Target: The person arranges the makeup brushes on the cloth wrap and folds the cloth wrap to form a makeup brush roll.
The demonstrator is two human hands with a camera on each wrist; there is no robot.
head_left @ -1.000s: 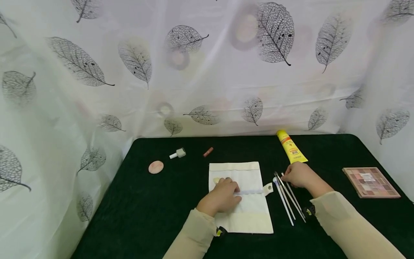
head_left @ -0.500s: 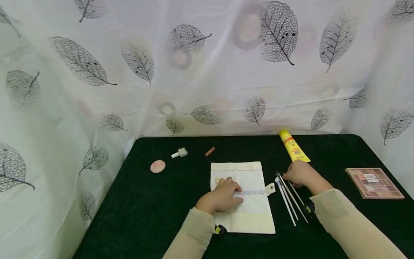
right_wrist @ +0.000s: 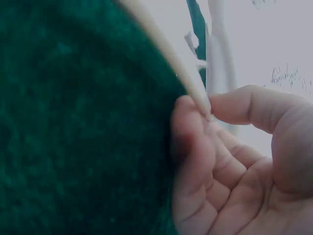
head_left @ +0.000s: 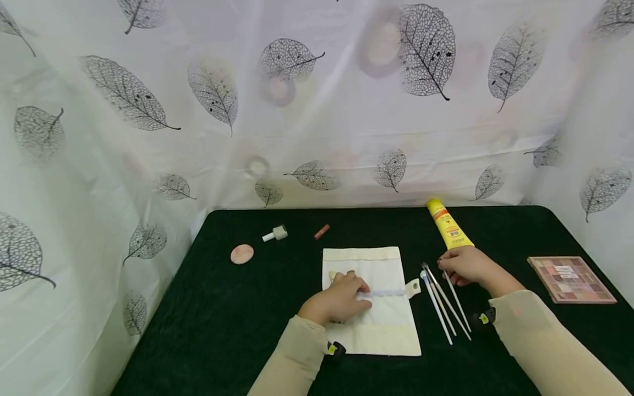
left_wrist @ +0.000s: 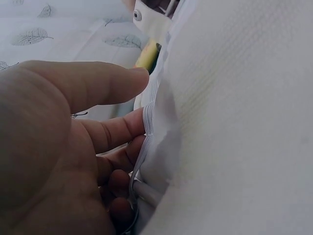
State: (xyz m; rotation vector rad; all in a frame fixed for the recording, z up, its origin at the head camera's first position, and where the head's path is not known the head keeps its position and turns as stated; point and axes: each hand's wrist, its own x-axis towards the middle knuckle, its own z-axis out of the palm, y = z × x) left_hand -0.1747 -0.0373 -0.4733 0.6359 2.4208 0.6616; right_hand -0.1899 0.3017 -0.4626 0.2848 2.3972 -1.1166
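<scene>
Right of the pouch point(head_left: 388, 318), where the left grip point(head_left: 339, 300) rests loosely, the right grip point(head_left: 468, 265) pinches the far end of a brush point(head_left: 458, 301), likely light, stiff and best held mid-handle.

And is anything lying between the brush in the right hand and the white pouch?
Yes: the other brushes lie between that brush and the pouch, whose snap tab points toward them.

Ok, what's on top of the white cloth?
The left hand rests on the white cloth, with a pale yellowish bit showing beside that hand; whatever it covers is hidden.
</scene>
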